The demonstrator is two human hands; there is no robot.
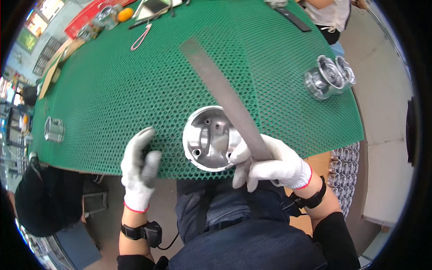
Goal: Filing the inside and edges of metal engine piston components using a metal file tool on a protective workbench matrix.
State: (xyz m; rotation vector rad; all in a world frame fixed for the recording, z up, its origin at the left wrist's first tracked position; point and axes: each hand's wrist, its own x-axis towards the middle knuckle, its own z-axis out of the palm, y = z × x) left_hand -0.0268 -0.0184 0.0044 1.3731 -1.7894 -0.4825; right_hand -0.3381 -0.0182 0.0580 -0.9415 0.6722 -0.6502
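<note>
A shiny metal piston (204, 150) sits on the green mesh mat near the table's front edge, its hollow inside facing up. My right hand (274, 166), in a white knit glove, is closed around the near end of a long flat grey file (220, 90). The file slants away to the upper left and passes over the piston's right rim; I cannot tell whether the two touch. The fingers of that hand overlap the rim at the lower right. Left of the piston and apart from it, my gloved left hand (140, 164) is open and holds nothing, thumb and fingers spread.
Several pistons (325, 78) stand at the right, and another piston (54, 129) at the far left. A red tray (92, 18), an orange object (125, 14) and a pink loop (141, 38) lie at the back. Below the table's right edge are rows of pistons (344, 171). Other people are nearby.
</note>
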